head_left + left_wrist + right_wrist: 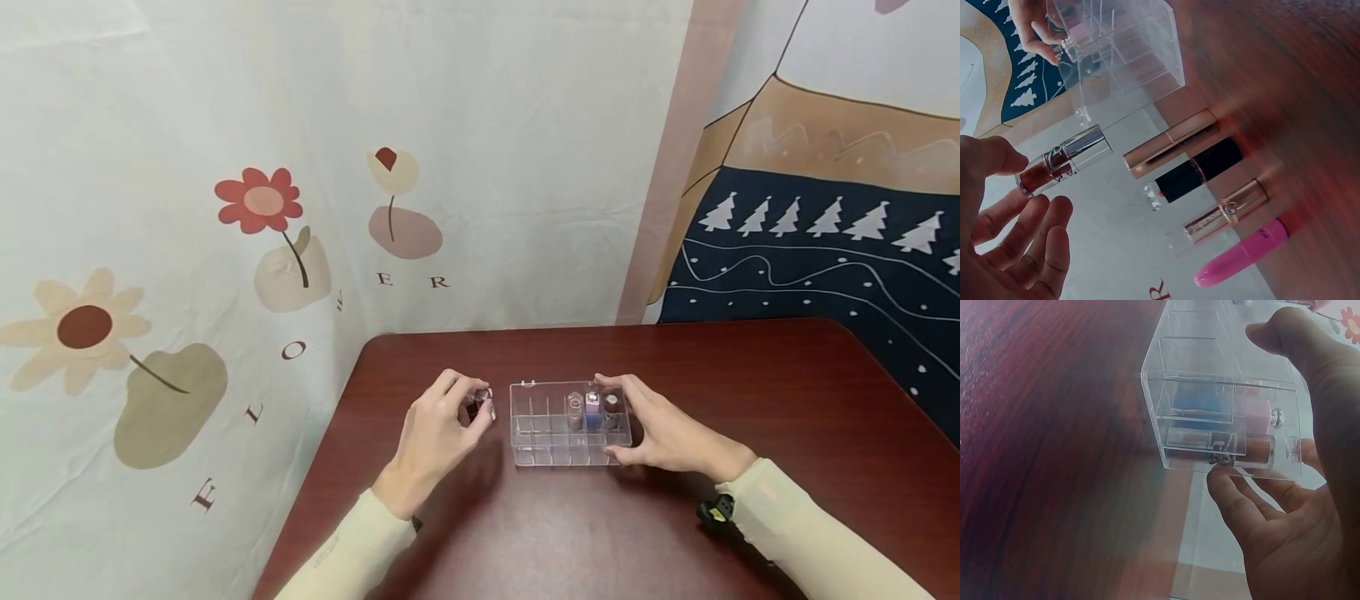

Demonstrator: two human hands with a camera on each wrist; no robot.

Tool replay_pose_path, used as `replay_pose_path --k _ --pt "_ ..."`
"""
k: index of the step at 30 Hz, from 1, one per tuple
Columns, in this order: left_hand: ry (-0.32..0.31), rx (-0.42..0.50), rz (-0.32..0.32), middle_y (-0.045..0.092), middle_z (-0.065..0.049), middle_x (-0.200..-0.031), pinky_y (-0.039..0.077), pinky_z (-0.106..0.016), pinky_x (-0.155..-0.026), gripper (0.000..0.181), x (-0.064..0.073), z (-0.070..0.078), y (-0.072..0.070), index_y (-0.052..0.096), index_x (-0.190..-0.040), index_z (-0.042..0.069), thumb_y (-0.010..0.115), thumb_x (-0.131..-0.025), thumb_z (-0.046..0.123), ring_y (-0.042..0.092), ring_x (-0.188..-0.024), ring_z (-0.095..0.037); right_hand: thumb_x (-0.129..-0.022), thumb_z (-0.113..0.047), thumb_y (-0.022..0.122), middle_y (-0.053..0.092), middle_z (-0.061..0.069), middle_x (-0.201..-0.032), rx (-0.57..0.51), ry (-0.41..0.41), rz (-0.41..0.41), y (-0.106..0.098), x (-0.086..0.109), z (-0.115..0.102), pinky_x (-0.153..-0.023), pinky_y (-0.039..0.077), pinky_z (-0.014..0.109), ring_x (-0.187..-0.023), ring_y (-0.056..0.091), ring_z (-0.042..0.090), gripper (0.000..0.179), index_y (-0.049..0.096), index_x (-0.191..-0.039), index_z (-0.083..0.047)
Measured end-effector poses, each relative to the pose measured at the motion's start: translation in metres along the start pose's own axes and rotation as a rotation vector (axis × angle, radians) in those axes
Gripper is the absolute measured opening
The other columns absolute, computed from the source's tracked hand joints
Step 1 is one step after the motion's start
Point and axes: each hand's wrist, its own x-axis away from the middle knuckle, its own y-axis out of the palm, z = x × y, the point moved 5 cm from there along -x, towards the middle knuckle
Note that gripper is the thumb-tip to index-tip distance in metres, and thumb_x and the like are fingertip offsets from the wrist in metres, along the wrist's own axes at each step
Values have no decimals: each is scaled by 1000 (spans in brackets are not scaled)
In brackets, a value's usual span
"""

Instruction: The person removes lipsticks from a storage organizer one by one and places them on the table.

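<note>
Left hand point(435, 425) pinches a gloss point(1065, 160); right hand point(667, 429) grips the box point(536, 456).
Head: the left hand is just left of the box, the right spans its right end, three tubes point(592, 412) inside towards that end. Left wrist: thumb and fingertips hold the gloss; four lipsticks point(1200, 170) stand beside the box. Right wrist: a fingertip touches the box's end wall.

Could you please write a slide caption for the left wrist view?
Left hand pinches a tube near a clear box; four more tubes line up nearby.
</note>
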Motion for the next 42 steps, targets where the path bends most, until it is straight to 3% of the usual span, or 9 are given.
replay_pose_path --k 7,12,18,31,42 --pt "-24 -41 -35 75 0 -101 59 -32 -70 19 8 -4 6 86 -110 16 90 -93 10 65 -72 -5 -87 -27 104 60 10 -164 0 -1 -4 0 -1 -1 -110 68 45 -131 73 20 103 45 -170 -9" --pt "-23 -45 -64 78 0 -106 65 -32 -70 21 13 -7 13 86 -112 13 91 -92 9 76 -78 -10 -85 -26 104 58 10 -169 11 15 -14 -1 -1 -1 -111 67 48 -133 72 19 105 45 -170 -7" --pt "-17 -70 -108 75 -3 -100 67 -35 -66 20 20 -11 22 84 -109 13 93 -91 10 77 -81 -20 -84 -28 105 57 9 -171 14 41 -32 -1 0 2 -113 66 51 -135 70 17 108 44 -171 -9" --pt "-55 -135 -176 74 0 -98 66 -33 -68 20 26 -16 29 82 -103 15 95 -89 12 75 -78 -12 -83 -26 105 57 9 -172 10 32 -27 0 -1 1 -113 66 47 -136 70 16 109 43 -171 -9" --pt "-63 -122 -199 75 0 -97 66 -33 -68 21 27 -16 32 82 -103 14 95 -88 12 76 -77 -14 -83 -24 105 57 16 -172 1 7 -14 0 -1 2 -110 68 47 -136 70 18 108 43 -171 -8"
